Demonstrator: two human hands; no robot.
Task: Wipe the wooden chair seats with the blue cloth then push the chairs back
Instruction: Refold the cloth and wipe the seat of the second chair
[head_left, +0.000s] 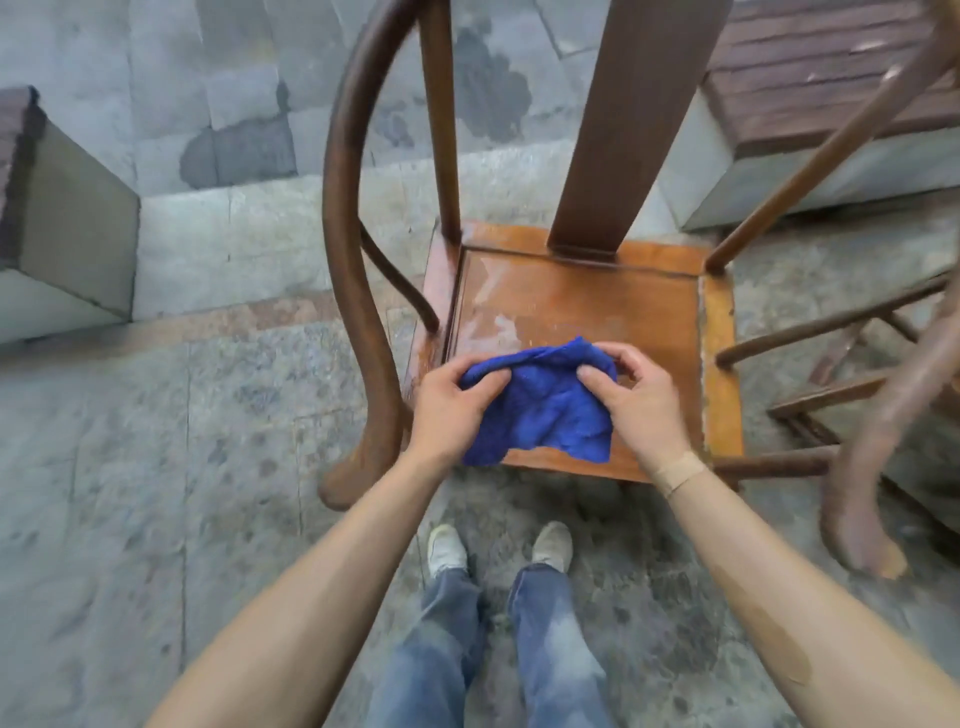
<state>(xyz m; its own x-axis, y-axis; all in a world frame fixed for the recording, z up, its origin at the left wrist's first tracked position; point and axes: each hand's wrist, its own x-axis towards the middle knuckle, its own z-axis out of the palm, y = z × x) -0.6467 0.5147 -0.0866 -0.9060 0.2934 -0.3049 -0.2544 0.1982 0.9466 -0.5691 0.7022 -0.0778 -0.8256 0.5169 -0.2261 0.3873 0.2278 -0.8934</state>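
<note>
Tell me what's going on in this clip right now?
A person stands at a wooden chair, holding a blue cloth over the front of its seat. The left hand and the right hand each pinch an upper corner, so the cloth hangs spread between them. The seat shows pale streaks near the back. Part of a second chair stands to the right.

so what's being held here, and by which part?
The blue cloth, by its top edge: the left hand pinches the upper left corner, the right hand the upper right, above the wooden chair seat.
</note>
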